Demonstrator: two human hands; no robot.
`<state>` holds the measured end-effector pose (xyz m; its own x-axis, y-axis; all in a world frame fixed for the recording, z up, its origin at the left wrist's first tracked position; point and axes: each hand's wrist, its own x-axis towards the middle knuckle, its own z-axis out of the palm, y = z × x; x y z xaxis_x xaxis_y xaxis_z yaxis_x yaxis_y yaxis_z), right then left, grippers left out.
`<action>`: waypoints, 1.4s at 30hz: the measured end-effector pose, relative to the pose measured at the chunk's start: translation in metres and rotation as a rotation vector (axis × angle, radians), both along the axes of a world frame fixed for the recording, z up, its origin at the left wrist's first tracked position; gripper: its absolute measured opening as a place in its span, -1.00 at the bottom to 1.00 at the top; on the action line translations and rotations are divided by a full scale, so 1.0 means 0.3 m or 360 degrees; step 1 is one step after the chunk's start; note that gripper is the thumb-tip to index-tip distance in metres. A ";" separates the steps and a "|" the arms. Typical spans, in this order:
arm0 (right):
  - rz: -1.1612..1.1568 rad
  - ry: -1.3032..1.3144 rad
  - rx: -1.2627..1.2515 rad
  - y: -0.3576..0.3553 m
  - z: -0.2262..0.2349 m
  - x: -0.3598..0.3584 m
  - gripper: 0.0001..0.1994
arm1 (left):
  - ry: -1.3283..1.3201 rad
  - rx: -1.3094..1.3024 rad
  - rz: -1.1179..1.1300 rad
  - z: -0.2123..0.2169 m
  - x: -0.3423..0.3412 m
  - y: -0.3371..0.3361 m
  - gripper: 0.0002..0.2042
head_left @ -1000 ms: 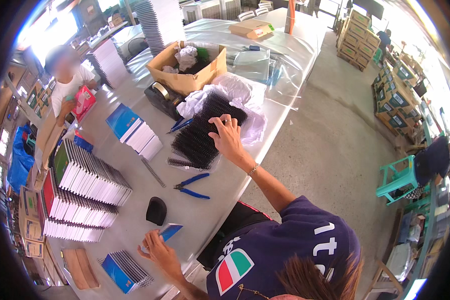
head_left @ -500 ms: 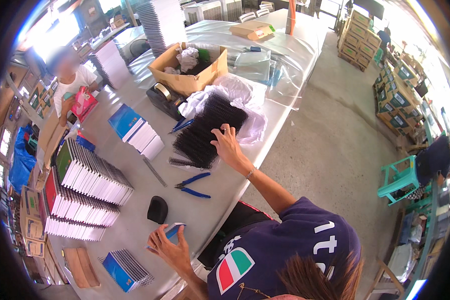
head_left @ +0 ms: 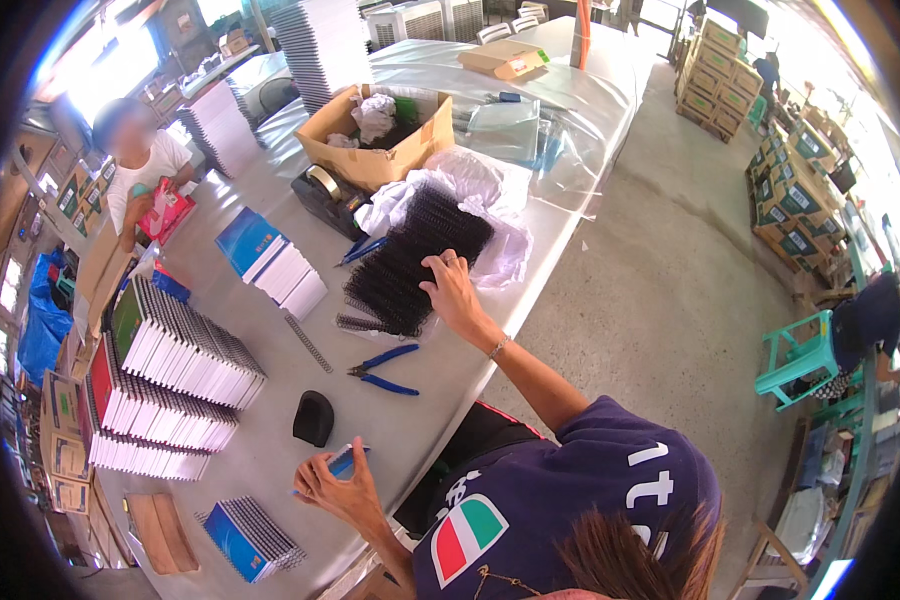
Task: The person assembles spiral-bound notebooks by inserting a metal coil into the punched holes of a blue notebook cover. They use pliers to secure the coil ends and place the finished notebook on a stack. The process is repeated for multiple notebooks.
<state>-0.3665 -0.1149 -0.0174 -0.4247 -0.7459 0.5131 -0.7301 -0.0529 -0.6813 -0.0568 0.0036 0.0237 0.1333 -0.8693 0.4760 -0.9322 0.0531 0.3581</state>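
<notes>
Right hand [head_left: 455, 295] lies on the near edge of the pile of black spiral binding coils [head_left: 415, 262], fingers spread and curled into the coils. Whether its grip has closed on a single coil cannot be told; the fingertips are sunk among the wires. The pile sits on white wrapping paper [head_left: 490, 200] at the far right of the tabletop [head_left: 270, 420], with its coils running in a slant from near-left to far-right. The hand meets them from the near side, roughly across their long axis.

Left hand [head_left: 335, 490] is low at the near edge of the tabletop, its grip closed on a small blue notebook [head_left: 342, 460], thumb on top. The notebook lies well apart from the coil pile, toward the person's left and nearer the body.

Between the two hands lie blue-handled pliers [head_left: 382, 368] and a small black rounded object [head_left: 313, 417]. One loose coil [head_left: 308, 342] lies alone to the left of the pile, slanting the opposite way to it, apart from both hands.

Judgement: the right hand is plainly the nearer to the coils; the left is occupied.
</notes>
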 end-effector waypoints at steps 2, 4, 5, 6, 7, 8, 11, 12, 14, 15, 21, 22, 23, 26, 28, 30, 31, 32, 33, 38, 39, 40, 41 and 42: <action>0.0002 0.0005 0.0053 -0.002 0.003 -0.002 -0.60 | -0.0004 -0.0024 0.0006 0.006 -0.007 0.001 -0.58; 0.0003 0.0008 0.0066 -0.002 0.005 0.000 -0.60 | -0.0017 -0.0043 0.0021 0.005 -0.008 0.001 -0.58; 0.0001 0.0008 0.0053 -0.001 0.006 0.001 -0.60 | -0.0029 -0.0050 0.0031 -0.002 -0.007 -0.001 -0.59; -0.0003 0.0010 0.0039 0.000 0.006 0.000 -0.59 | -0.0039 -0.0057 0.0039 -0.006 -0.007 -0.003 -0.59; 0.0001 -0.0021 0.0043 -0.002 0.004 -0.004 -0.61 | -0.0035 -0.0056 0.0038 -0.007 -0.007 -0.005 -0.59; 0.0005 -0.0053 0.0047 -0.008 0.001 -0.011 -0.62 | -0.0031 -0.0055 0.0037 -0.007 -0.008 -0.006 -0.59; 0.0010 -0.0174 0.0007 -0.010 0.003 -0.026 -0.68 | -0.0025 -0.0058 0.0032 -0.008 -0.006 -0.006 -0.59; 0.0009 -0.0218 -0.0016 -0.009 0.007 -0.032 -0.70 | -0.0023 -0.0062 0.0029 -0.009 -0.006 -0.006 -0.59; 0.0022 -0.0392 -0.0023 -0.007 0.016 -0.042 -0.76 | -0.0041 -0.0069 0.0036 -0.011 -0.005 -0.005 -0.59; 0.0027 -0.0478 -0.0026 -0.005 0.019 -0.047 -0.78 | -0.0049 -0.0072 0.0037 -0.013 -0.005 -0.005 -0.59; 0.0013 -0.0132 0.0039 0.004 0.001 -0.065 -0.87 | -0.0019 -0.0116 0.0038 -0.018 -0.005 -0.007 -0.59; 0.0018 -0.0121 0.0020 0.005 0.001 -0.069 -0.88 | -0.0020 -0.0109 0.0048 -0.019 -0.006 -0.007 -0.59; 0.0023 -0.0110 0.0002 0.005 0.002 -0.075 -0.88 | -0.0020 -0.0103 0.0058 -0.020 -0.008 -0.006 -0.59; -0.0015 -0.0197 -0.0180 -0.007 0.002 -0.094 -0.89 | -0.0009 -0.0085 0.0058 -0.018 -0.013 -0.008 -0.59; -0.0014 -0.0350 -0.0232 -0.007 0.020 -0.092 -0.88 | -0.0023 -0.0085 0.0059 -0.022 -0.008 -0.005 -0.59; 0.0015 -0.0547 -0.0176 0.004 0.049 -0.095 -0.84 | -0.0054 -0.0101 0.0056 -0.029 -0.004 -0.006 -0.58; 0.0167 -0.0782 -0.0195 0.010 0.064 -0.098 -0.84 | -0.0053 -0.0099 0.0060 -0.027 -0.006 -0.007 -0.58; 0.0320 -0.1015 -0.0214 0.017 0.079 -0.101 -0.84 | -0.0053 -0.0097 0.0063 -0.025 -0.010 -0.007 -0.59; 0.0479 -0.1250 -0.0232 0.023 0.100 -0.098 -0.83 | -0.0054 -0.0095 0.0070 -0.022 -0.011 -0.006 -0.59; 0.1026 -0.1823 -0.0350 0.044 0.196 -0.063 -0.75 | -0.0026 -0.0104 0.0053 -0.025 -0.010 -0.010 -0.62; 0.1131 -0.1894 -0.0341 0.047 0.214 -0.049 -0.75 | -0.0011 -0.0103 0.0050 -0.022 -0.012 -0.009 -0.63; 0.1192 -0.1855 -0.0314 0.055 0.238 -0.019 -0.78 | -0.0012 -0.0112 0.0044 -0.020 -0.012 -0.009 -0.64; 0.1254 -0.1815 -0.0287 0.071 0.264 0.027 -0.80 | -0.0013 -0.0121 0.0039 -0.018 -0.012 -0.009 -0.65; 0.1317 -0.1774 -0.0260 0.087 0.285 0.069 -0.82 | -0.0013 -0.0131 0.0035 -0.016 -0.011 -0.008 -0.65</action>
<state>-0.3458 -0.0890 0.0680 -0.1330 -0.9430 0.3050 0.4669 -0.3311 -0.8200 -0.0601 0.0011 0.0190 0.1475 -0.8241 0.5469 -0.9364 0.0618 0.3456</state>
